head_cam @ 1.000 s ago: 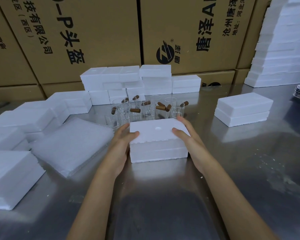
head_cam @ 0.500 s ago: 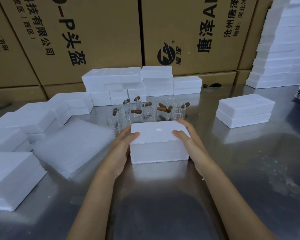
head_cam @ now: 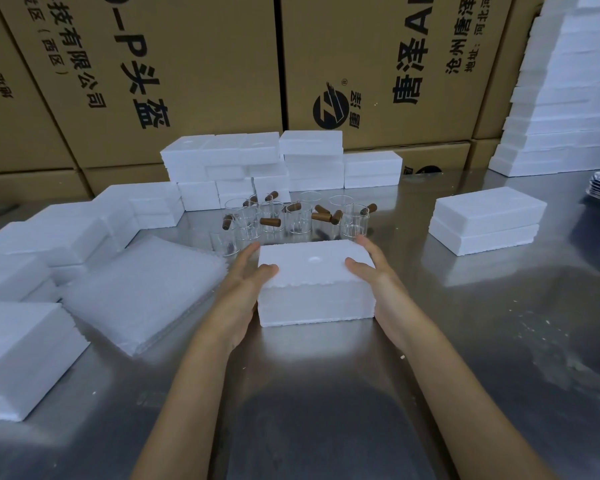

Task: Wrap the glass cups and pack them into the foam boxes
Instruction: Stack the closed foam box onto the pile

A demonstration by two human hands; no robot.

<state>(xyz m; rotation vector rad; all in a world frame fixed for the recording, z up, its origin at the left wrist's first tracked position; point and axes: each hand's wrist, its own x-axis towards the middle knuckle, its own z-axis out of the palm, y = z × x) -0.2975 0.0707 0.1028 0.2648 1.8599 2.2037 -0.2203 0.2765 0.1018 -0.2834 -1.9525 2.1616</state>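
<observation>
Foam box (head_cam: 314, 284), white, closed, lid seated on base with a ragged seam along the near face; resting flat on steel table (head_cam: 499, 341), between both hands.

Left hand (head_cam: 238, 292): cupped against the left end, thumb laid over the lid's top edge, fingers reaching along the far side. Right hand (head_cam: 378, 277): mirrored on the right end, thumb on the lid corner, fingers round the back. Grip state: both hands wrapped round the box ends, moderately spread, holding nothing else.

Step judged: squaring or lifting a closed box, either to open for packing or to set aside as done; contents not visible.

Handling notes, as judgement:
- Even pressure from both ends; foam dents and crumbles at corners.
- Thumbs kept on the lid to stop separation on lifting.
- Straight lift, no tilt toward the far side.

Just beyond the fingertips: glass cups (head_cam: 291, 220), clustered, upright, with brown handles (head_cam: 270, 222) pointing all ways; nearest ones close behind the box, easily knocked by a forward push. Left of the grip: wrapping sheets (head_cam: 142, 289), stacked. Right of the grip, well apart: second closed box (head_cam: 487, 220). Farther out: foam box stacks (head_cam: 257, 161) against cardboard cartons (head_cam: 187, 64).
</observation>
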